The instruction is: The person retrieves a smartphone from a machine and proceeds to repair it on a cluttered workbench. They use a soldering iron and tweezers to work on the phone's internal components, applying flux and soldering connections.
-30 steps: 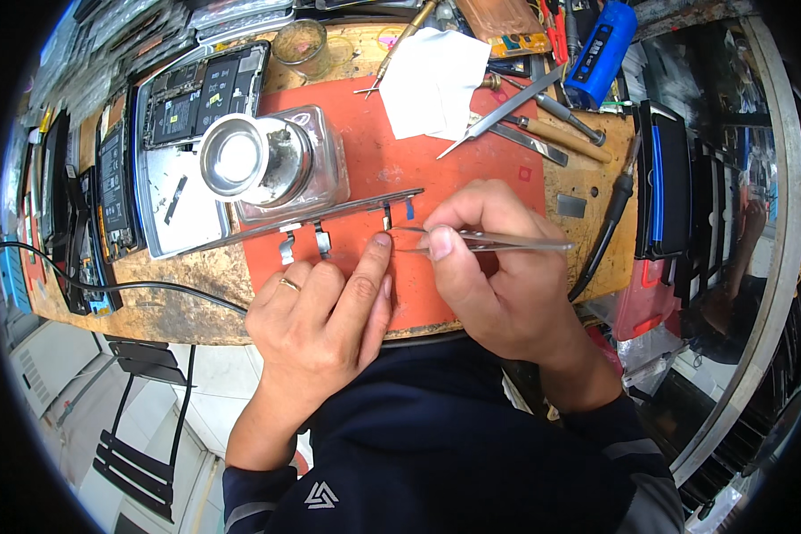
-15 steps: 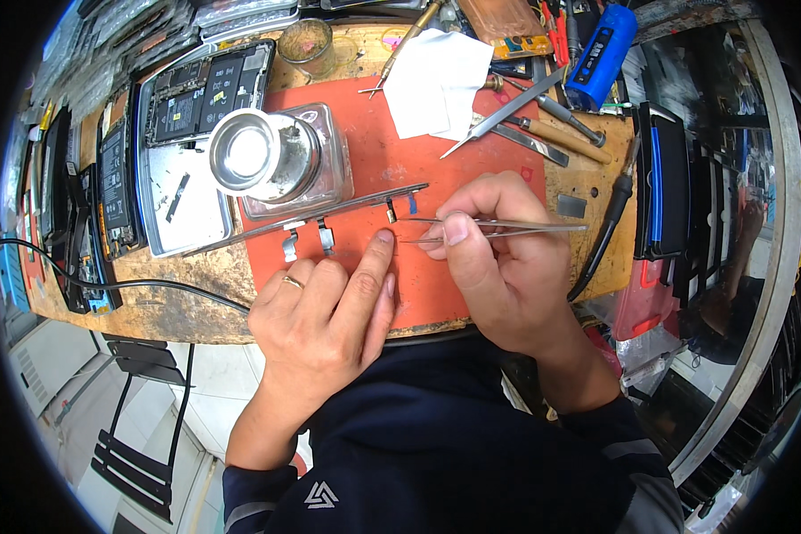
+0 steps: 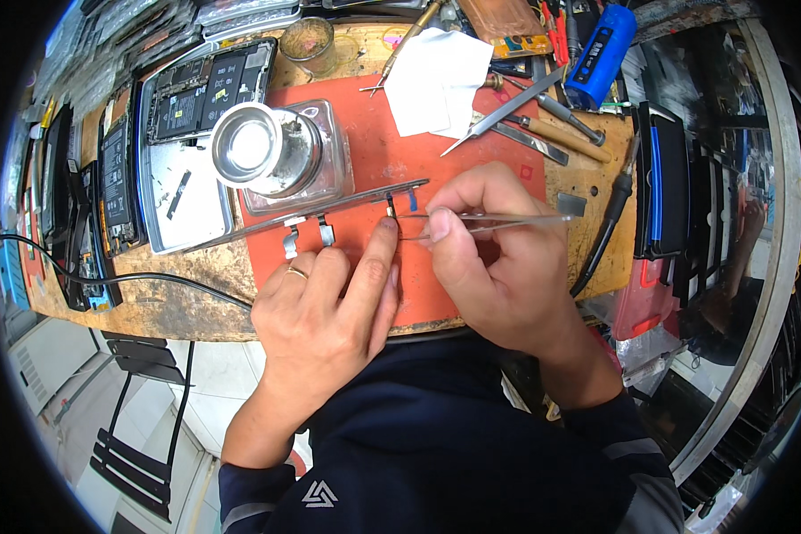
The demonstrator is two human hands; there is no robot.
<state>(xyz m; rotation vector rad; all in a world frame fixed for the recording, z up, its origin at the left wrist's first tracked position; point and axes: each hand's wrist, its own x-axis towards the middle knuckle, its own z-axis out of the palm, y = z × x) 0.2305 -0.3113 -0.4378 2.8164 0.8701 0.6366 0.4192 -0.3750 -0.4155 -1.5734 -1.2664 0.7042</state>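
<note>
A thin dark panel (image 3: 356, 198), seen nearly edge-on, leans by the glass jar with a metal cup top (image 3: 336, 142). Short ribbon cables hang from its near edge: two silvery ones (image 3: 327, 233) and a narrow dark one (image 3: 391, 205) with a small gold end. My left hand (image 3: 316, 303) rests on the red mat (image 3: 427, 303), index finger stretched out, its tip at the narrow cable's end, the other fingers bent and holding nothing. My right hand (image 3: 503, 267) pinches metal tweezers (image 3: 534, 219), their parted tips pointing left, close to that fingertip.
An opened device with batteries (image 3: 209, 93) lies on a white tray (image 3: 187, 233) at left. White paper (image 3: 418, 93), a knife (image 3: 503, 114), wooden-handled tools (image 3: 574, 140) and a blue cylindrical device (image 3: 601, 58) lie at far right. A black cable (image 3: 169, 283) crosses the table's left edge.
My left index fingertip has moved slightly up onto the narrow cable's end. My right hand and the tweezers have shifted a little to the left.
</note>
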